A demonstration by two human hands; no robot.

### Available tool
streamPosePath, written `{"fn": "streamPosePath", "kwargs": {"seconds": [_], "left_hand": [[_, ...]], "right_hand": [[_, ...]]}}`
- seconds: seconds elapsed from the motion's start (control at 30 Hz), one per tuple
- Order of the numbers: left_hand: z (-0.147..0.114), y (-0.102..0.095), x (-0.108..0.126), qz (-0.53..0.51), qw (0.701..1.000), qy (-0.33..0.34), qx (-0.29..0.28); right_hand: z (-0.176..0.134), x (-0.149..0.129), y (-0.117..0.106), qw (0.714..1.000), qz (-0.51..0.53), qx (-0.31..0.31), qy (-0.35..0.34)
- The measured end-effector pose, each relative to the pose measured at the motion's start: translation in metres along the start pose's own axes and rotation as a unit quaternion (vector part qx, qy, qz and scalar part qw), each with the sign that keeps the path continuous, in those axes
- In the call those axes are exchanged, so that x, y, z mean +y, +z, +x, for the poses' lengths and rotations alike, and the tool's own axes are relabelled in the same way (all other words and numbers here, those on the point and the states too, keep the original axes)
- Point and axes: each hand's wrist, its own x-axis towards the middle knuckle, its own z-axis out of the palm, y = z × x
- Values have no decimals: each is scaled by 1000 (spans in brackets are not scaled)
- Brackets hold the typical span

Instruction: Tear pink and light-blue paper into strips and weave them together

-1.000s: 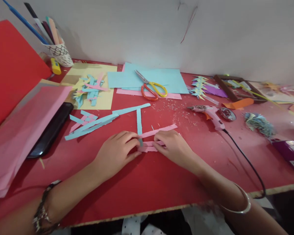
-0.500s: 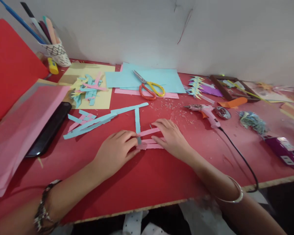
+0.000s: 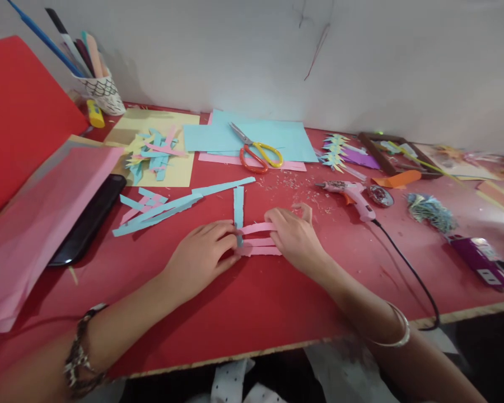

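My left hand point(image 3: 205, 252) is closed, its fingertips pressing on the place where pink strips meet a blue paper strip point(image 3: 238, 206). That blue strip runs away from me, partly under the fingers. My right hand point(image 3: 296, 235) pinches the right end of the upper pink paper strip point(image 3: 256, 228), which bows up a little. Below it, flat on the table, lie more pink strips point(image 3: 260, 251), their right ends close to or under my right hand. Long blue strips point(image 3: 163, 211) and a small woven pink and blue piece point(image 3: 145, 201) rest to the left.
Scissors point(image 3: 258, 157) lie on blue sheets point(image 3: 294, 140) at the back. A glue gun point(image 3: 353, 193) with a black cord is on the right, near a purple box point(image 3: 479, 257). Pink sheets point(image 3: 46, 224) overlap a black phone point(image 3: 88, 229) on the left. A pen cup point(image 3: 105, 95) stands behind.
My right hand has closed on the upper pink strip, its fingers curling in, and the strip now bows. The left hand stays at the strips' junction. The view shifts slightly.
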Motion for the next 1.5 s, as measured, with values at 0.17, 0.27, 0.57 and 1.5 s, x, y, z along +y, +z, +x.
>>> {"fn": "streamPosePath", "kwargs": {"seconds": [0.17, 0.27, 0.57, 1.5], "left_hand": [[1, 1, -2, -25, 1000, 6, -4], [0, 1, -1, -21, 1000, 4, -3], [2, -1, -5, -16, 999, 9, -43], [3, 0, -4, -25, 999, -12, -38]], "right_hand": [[-3, -1, 2, 994, 112, -10, -4], [-2, -3, 2, 990, 138, -15, 15], [6, 1, 4, 983, 174, -52, 36], [1, 9, 1, 985, 139, -69, 70]]}}
